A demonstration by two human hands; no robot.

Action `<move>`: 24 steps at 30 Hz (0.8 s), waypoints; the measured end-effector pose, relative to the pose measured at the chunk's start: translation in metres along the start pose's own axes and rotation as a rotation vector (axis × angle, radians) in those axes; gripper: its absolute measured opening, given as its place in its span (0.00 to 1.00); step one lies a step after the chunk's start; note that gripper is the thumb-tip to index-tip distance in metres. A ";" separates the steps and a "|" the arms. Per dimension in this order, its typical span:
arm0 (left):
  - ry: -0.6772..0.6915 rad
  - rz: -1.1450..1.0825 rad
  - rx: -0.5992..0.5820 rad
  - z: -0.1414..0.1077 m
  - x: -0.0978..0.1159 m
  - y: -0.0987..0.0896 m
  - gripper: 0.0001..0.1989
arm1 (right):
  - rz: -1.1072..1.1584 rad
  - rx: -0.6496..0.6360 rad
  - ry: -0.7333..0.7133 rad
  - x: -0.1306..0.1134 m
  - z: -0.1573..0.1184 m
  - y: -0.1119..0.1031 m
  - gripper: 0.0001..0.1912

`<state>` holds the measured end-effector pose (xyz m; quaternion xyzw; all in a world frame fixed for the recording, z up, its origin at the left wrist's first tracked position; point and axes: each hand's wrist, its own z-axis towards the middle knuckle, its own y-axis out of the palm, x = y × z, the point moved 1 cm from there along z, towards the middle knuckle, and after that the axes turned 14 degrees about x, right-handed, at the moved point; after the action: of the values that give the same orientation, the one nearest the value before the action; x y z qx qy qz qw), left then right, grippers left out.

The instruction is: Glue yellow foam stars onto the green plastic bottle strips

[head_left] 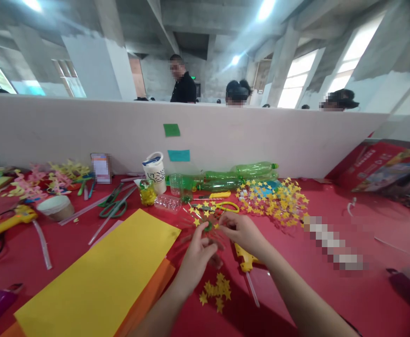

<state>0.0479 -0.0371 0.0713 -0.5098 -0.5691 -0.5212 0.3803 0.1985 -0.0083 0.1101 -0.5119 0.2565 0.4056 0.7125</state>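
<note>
Near the middle of the red table, my left hand (201,252) rests its fingers on a small clear and green plastic piece (208,227) with yellow stars around its edge. My right hand (238,229) is at the right side of that piece, thumb and fingers pinched by a yellow star (216,226); whether it grips the star is too small to tell. A loose pile of yellow stars (219,290) lies below my hands. Under my right wrist is a yellow glue gun (246,257) with a clear stick protruding.
Yellow paper sheets (99,276) lie at the left, with green scissors (113,208) behind them. Green bottles (226,182) and a white cup (154,173) stand near the white partition (120,135). Many star pieces (278,201) sit at the back right. People are beyond the partition.
</note>
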 end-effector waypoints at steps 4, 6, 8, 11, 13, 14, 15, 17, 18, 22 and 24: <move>-0.002 -0.027 0.023 0.007 0.000 0.004 0.25 | 0.119 0.018 0.073 0.002 0.009 0.008 0.03; 0.006 -0.026 0.038 0.010 -0.003 0.005 0.23 | 0.154 0.041 0.112 0.003 0.010 0.010 0.02; 0.023 -0.012 0.076 0.014 -0.007 0.005 0.20 | 0.193 0.046 0.156 0.005 0.010 0.012 0.02; 0.066 0.015 0.140 0.018 -0.013 0.004 0.14 | 0.258 0.028 0.229 0.005 0.010 0.012 0.03; 0.106 0.043 0.175 0.021 -0.016 0.002 0.10 | 0.276 0.015 0.265 0.004 0.010 0.011 0.03; 0.122 0.057 0.186 0.021 -0.017 0.001 0.09 | 0.279 0.011 0.275 0.003 0.009 0.011 0.03; 0.135 0.067 0.195 0.022 -0.017 0.001 0.09 | 0.278 0.009 0.282 0.003 0.009 0.011 0.03; 0.141 0.070 0.202 0.023 -0.018 0.000 0.09 | 0.263 -0.001 0.284 0.002 0.008 0.011 0.03; 0.138 0.061 0.204 0.023 -0.018 0.000 0.09 | 0.254 -0.014 0.282 0.002 0.008 0.011 0.03; 0.135 0.043 0.225 0.023 -0.021 0.000 0.09 | 0.250 -0.097 0.318 0.005 0.006 0.017 0.02; 0.147 0.043 0.228 0.023 -0.024 0.000 0.08 | 0.245 -0.113 0.335 0.008 0.005 0.021 0.02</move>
<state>0.0547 -0.0186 0.0442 -0.4359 -0.5842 -0.4806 0.4876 0.1848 0.0021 0.0940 -0.5764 0.4082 0.4122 0.5755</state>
